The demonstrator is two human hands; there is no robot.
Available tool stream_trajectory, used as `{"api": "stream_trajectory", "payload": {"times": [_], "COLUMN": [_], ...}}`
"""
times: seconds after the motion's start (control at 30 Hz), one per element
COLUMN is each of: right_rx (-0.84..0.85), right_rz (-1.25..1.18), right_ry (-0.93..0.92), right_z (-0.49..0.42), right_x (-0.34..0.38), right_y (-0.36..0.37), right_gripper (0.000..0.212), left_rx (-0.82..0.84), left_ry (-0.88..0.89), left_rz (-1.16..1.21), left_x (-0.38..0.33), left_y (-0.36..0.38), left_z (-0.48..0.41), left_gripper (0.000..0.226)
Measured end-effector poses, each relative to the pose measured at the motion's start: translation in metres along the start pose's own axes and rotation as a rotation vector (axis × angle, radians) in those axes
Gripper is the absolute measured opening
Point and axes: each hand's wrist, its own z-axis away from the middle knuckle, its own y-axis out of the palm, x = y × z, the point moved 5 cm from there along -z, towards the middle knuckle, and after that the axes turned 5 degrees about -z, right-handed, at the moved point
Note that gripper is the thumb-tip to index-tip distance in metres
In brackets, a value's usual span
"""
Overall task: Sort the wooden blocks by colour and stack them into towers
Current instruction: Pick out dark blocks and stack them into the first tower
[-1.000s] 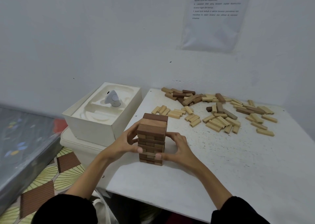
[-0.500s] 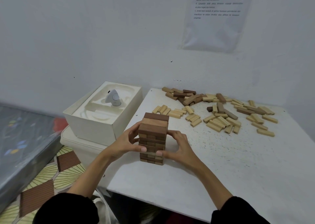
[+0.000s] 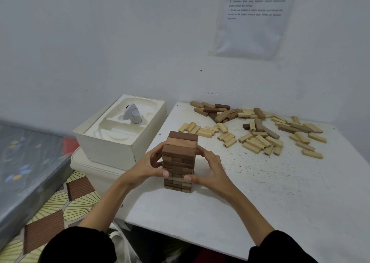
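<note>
One brown tower (image 3: 178, 162), upright near the front-left edge of one white table (image 3: 260, 198); its top layer is three blocks laid side by side, and the layers below cross in alternate directions; the layer count is uncertain where fingers cover it.
Two hands, both clamped on the tower; left hand (image 3: 145, 165) curled round its left side, thumb tip pressed to the near face; right hand (image 3: 210, 173) curled round its right side, thumb tip likewise on the near face; the two thumbs are close but apart.
Two black sleeves (image 3: 80, 246) at the lower edge.
One spread of loose blocks (image 3: 258, 140) across the table's far side, well apart from the tower; mostly pale, fewer brown; no exact total, since they overlap.
One white box (image 3: 112, 148) left of the table, holding one grey-white device (image 3: 132, 115).
One printed sheet (image 3: 254, 22) on the wall.
</note>
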Motion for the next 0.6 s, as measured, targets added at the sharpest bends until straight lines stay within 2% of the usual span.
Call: {"api": "stream_trajectory", "payload": {"times": [0.2,0.3,0.37,0.47,0.5,0.53,0.6], "right_rx": [-0.037,-0.044,-0.029,-0.024,-0.043,-0.078,-0.188], "right_rz": [-0.003,0.003,-0.011,-0.134,-0.207,-0.286,-0.414], "right_ry": [-0.035,-0.038,-0.023,-0.013,0.017,0.054,0.125], "right_z": [-0.005,-0.006,-0.004,0.001,0.003,0.005,0.010], "right_x": [0.012,0.013,0.012,0.011,0.011,0.011,0.011], "right_y": [-0.002,-0.002,-0.001,0.000,0.002,0.003,0.009], "right_gripper": [0.061,0.060,0.071,0.111,0.113,0.106,0.083], "left_rx": [-0.007,-0.011,-0.020,-0.072,-0.108,-0.154,-0.284], "left_ry": [0.017,0.031,0.044,0.047,0.019,-0.019,-0.097], "left_rz": [0.009,0.018,0.012,0.033,0.102,0.212,0.426], "left_x": [-0.005,-0.006,-0.005,-0.003,-0.001,0.001,0.008], "left_y": [-0.003,-0.003,-0.003,0.001,0.003,0.005,0.012], "left_z": [-0.004,-0.004,-0.004,-0.002,-0.002,-0.001,-0.001], "left_gripper": [0.098,0.096,0.098,0.100,0.105,0.107,0.089]}}
